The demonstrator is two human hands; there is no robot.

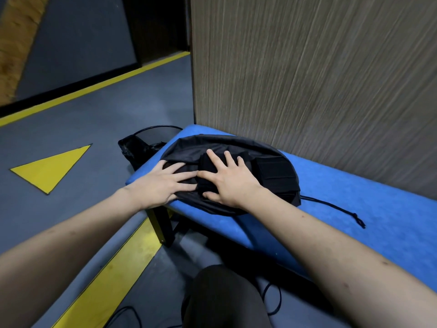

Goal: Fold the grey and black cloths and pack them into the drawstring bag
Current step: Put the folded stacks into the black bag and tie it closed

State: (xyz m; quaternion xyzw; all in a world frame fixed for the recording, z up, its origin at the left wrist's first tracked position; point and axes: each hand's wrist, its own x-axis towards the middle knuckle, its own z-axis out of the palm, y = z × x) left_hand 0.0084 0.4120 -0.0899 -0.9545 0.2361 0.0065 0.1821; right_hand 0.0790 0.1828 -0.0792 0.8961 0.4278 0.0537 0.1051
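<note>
A black drawstring bag (224, 143) lies wide open on the left end of a blue padded bench (354, 221). Inside it, at the right, sits a folded black cloth (275, 174). A second folded black cloth (205, 166) lies in the middle of the bag under my right hand (227, 178), whose spread fingers press flat on it. My left hand (163, 183) rests flat on the bag's left part, fingers apart, touching the dark fabric there. The bag's cord (335, 207) trails to the right across the bench. No grey cloth is visible.
A wood-grain panel (319, 79) rises directly behind the bench. A black wire bin with a liner (139, 145) stands on the floor off the bench's left end. The grey floor carries yellow lines and a yellow triangle (52, 169). My knee (224, 299) is below.
</note>
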